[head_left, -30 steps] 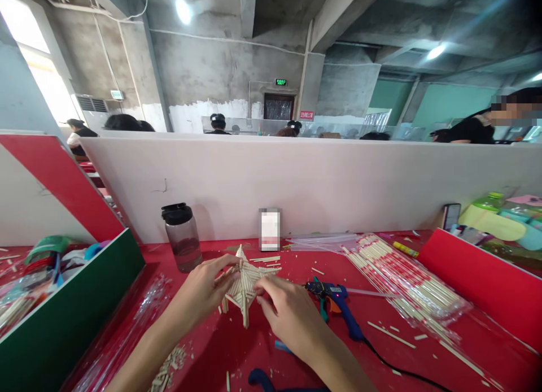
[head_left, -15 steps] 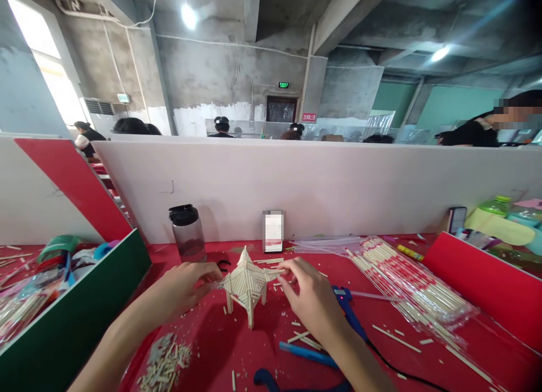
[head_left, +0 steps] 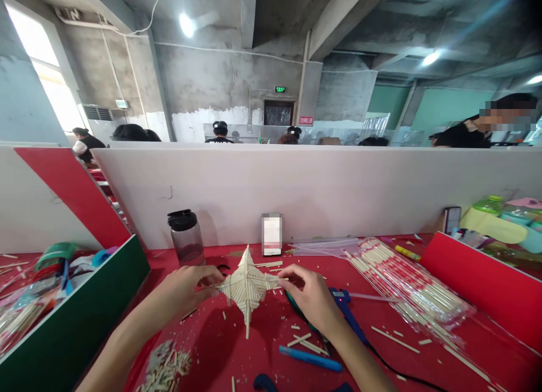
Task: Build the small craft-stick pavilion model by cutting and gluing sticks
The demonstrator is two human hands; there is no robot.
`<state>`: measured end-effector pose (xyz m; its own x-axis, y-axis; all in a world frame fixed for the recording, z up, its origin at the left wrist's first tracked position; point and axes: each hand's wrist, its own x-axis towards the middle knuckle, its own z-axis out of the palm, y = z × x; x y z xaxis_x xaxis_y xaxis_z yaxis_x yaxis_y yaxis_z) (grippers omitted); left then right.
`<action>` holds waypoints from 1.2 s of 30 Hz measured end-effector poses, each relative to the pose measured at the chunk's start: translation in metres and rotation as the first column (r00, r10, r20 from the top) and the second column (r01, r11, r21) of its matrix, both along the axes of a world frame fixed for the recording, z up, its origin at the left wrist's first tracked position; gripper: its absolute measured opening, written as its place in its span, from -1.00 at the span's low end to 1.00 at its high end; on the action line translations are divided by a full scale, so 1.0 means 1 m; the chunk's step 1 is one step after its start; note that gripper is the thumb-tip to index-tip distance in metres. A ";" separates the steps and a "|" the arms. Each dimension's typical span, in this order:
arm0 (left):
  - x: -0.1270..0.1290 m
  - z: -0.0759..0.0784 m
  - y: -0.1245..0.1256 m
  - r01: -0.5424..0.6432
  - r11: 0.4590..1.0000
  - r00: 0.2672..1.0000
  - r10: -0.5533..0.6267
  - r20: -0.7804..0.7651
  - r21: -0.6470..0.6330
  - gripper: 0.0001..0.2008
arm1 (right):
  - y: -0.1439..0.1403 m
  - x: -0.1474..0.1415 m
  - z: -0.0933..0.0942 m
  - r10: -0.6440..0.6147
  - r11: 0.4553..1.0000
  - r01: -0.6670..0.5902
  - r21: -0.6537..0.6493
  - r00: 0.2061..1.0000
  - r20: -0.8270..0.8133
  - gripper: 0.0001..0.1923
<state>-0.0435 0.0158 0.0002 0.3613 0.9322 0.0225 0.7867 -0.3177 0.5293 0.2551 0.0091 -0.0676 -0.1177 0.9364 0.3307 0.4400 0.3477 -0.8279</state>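
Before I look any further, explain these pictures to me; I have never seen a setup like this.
There is no machine here, only a person's bare hands. The view comes from one camera worn on the head, looking forward and down. The left hand and right hand hold opposite side points of a star-shaped stick model. On the red tabletop lie a blue hot glue gun, a blue pen-like tool, plastic-wrapped sticks and a pile of stick offcuts. A lidded water bottle stands farther back.
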 end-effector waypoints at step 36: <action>0.022 -0.016 0.008 -0.110 0.993 0.777 0.066 0.626 0.032 -0.53 | 0.009 0.022 0.003 0.017 0.985 -0.124 -0.121 0.764 -0.645 -0.50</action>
